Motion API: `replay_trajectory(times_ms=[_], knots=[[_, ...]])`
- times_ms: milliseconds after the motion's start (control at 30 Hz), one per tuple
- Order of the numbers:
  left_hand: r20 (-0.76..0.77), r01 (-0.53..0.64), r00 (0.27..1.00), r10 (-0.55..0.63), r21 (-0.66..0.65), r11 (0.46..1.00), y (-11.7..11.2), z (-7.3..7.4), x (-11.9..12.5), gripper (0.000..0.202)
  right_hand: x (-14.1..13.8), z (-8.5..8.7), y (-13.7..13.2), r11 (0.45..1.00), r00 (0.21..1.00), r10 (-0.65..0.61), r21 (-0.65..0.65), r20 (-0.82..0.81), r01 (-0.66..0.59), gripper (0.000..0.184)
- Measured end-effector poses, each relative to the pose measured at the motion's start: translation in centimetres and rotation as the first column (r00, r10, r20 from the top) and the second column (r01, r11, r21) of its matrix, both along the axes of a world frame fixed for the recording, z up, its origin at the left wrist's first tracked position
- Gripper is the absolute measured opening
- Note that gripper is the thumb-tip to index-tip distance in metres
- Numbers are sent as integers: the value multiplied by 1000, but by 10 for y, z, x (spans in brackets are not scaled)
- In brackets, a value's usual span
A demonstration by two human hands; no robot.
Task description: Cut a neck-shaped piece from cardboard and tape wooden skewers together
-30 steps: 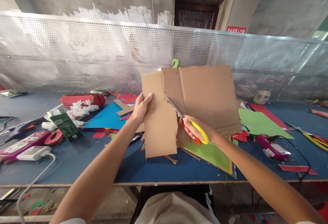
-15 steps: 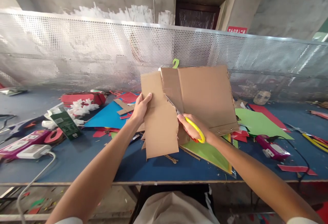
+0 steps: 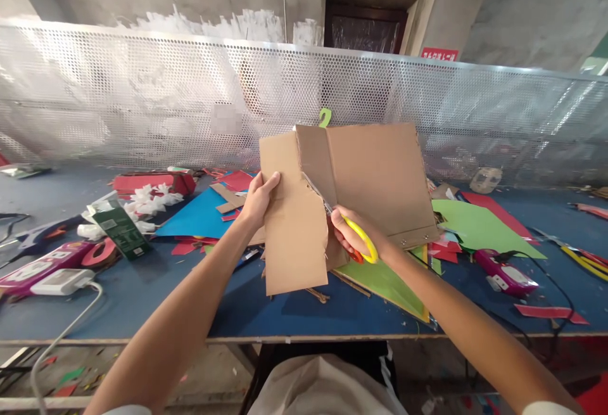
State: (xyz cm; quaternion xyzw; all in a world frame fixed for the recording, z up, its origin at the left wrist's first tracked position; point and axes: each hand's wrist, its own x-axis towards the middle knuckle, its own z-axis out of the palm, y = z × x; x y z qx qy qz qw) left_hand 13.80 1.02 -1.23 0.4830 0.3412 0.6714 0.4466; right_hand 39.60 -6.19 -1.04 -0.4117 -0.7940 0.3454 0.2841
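A large brown cardboard sheet (image 3: 375,174) is held up above the table, with a ragged cut running down its left part. My left hand (image 3: 259,196) grips the cardboard by its left edge, thumb on the near face and the other fingers behind. In my right hand (image 3: 354,231) is a pair of scissors (image 3: 365,241) with yellow and red handles. Their blades point up and left and lie at the cut, between the left strip and the wider right panel. Part of the lower blade side is hidden by the cardboard.
Blue paper (image 3: 194,212), green paper (image 3: 479,225) and scraps lie around the cardboard. A green box (image 3: 121,228) and a purple power strip (image 3: 45,269) stand left; another purple power strip (image 3: 506,272) and more scissors (image 3: 582,260) are right. A perforated metal screen (image 3: 180,98) runs behind.
The cardboard has shifted slightly left, tilting a little. The scissors' handles have spread somewhat, with the red one showing more, while both hands keep their hold.
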Motion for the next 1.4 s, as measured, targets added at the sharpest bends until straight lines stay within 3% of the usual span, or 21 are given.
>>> replay_trajectory(times_ms=[233, 433, 767, 933, 1000, 1100, 1200, 1267, 1333, 1400], knots=[[-13, -28, 1000, 28, 4, 1000, 1, -1, -5, 42, -10, 2, 3, 996, 996, -66, 69, 59, 61, 68], [-9, -3, 1000, 3, 17, 1000, 0, 1, -2, 43, -11, -2, 6, 987, 995, -98, 127, 14, 95, 68], [-58, 42, 997, -45, -59, 997, 14, -5, -30, 41, -16, -12, 14, 989, 985, -67, -141, -156, 45, 67], [-10, -5, 1000, 4, -61, 998, 20, -4, -48, 38, -7, -10, 7, 963, 952, 78, -225, -296, -149, 63], [5, -2, 1000, 3, -90, 996, 23, -4, -55, 35, -1, -8, 8, 964, 926, 71, -214, -370, -159, 63], [-3, 12, 1000, -13, -123, 992, 27, -8, -62, 36, 15, -1, 19, 988, 908, -67, -154, -413, 3, 62], [-5, 3, 1000, -3, -129, 992, 28, -11, -63, 38, 48, 12, 38, 968, 926, -242, -5, -290, 251, 56], [11, 0, 1000, 1, -117, 993, 29, -12, -64, 38, 79, 20, 52, 899, 894, -385, 125, -230, 420, 54], [29, 4, 1000, -1, -86, 996, 30, -14, -64, 37, 112, 26, 64, 823, 865, -479, 267, -149, 502, 48], [41, 7, 999, -5, -63, 998, 31, -16, -65, 36, 140, 26, 75, 696, 785, -612, 409, -93, 591, 42]])
